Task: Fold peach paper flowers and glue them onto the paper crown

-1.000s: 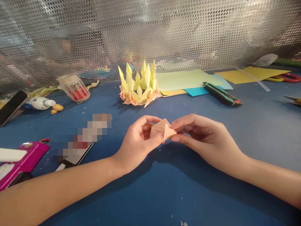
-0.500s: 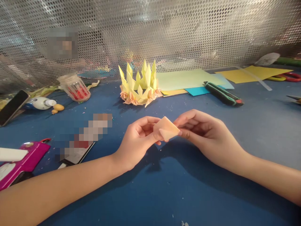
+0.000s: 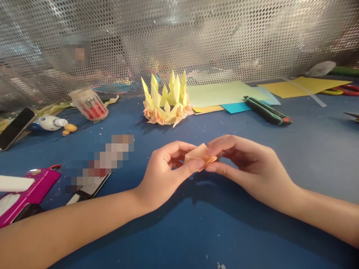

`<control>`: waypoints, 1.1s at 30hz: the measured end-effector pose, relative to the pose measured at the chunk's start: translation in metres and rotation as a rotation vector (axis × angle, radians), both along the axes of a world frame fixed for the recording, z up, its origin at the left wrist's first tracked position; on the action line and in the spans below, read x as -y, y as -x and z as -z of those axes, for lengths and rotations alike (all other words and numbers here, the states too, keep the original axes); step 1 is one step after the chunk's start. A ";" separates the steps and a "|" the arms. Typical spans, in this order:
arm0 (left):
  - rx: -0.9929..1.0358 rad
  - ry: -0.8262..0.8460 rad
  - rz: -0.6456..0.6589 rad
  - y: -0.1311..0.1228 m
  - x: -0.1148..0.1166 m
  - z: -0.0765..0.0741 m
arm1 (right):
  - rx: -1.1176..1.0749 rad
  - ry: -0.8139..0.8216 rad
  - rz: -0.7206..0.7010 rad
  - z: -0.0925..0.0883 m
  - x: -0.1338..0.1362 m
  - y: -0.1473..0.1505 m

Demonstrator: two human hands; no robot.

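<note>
Between both hands, above the blue table, is a small folded piece of peach-coloured paper [image 3: 198,152]. My left hand [image 3: 166,170] is closed on its left side, the thumb laid across the front and the fingers behind. On the right, my right hand [image 3: 244,160] pinches the other side with thumb and forefinger. Part of the paper is hidden by the fingers. Beyond the hands stands a folded paper crown [image 3: 177,89] with yellow points and peach paper pieces round its base.
Behind the right hand lie a green-black utility knife [image 3: 266,111], pale green paper [image 3: 221,93] and yellow paper [image 3: 305,86]. To the left are a phone [image 3: 95,185], a jar [image 3: 89,104], a magenta tool [image 3: 42,185] and another phone [image 3: 17,127]. A perforated metal screen [image 3: 196,45] closes the back.
The paper has turned and tilted between the fingers. My left thumb has slid further over it, and my right forefinger now presses on its top edge.
</note>
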State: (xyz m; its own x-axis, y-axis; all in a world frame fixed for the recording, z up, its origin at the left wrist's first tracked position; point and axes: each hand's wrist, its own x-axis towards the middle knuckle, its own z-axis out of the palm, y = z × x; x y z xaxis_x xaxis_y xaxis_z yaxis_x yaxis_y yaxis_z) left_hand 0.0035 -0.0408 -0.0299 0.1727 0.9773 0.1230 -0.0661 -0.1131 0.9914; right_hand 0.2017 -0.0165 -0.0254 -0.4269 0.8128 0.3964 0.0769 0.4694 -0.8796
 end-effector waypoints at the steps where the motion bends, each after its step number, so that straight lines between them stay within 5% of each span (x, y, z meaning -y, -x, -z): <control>1: -0.004 -0.003 0.004 0.000 0.000 0.000 | -0.003 0.028 0.014 0.001 0.000 0.000; 22: 0.135 0.075 0.112 0.002 -0.004 0.002 | -0.103 0.113 -0.028 -0.002 -0.001 0.001; 33: 0.069 0.115 0.076 -0.002 0.001 0.001 | -0.033 0.116 0.076 -0.004 0.001 0.002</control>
State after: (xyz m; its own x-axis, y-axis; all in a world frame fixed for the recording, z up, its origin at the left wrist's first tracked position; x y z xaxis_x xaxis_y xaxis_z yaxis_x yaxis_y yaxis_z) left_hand 0.0056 -0.0415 -0.0305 0.2421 0.9699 0.0254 -0.1390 0.0087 0.9903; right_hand 0.1993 -0.0171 -0.0215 -0.3502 0.8837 0.3104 0.0783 0.3578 -0.9305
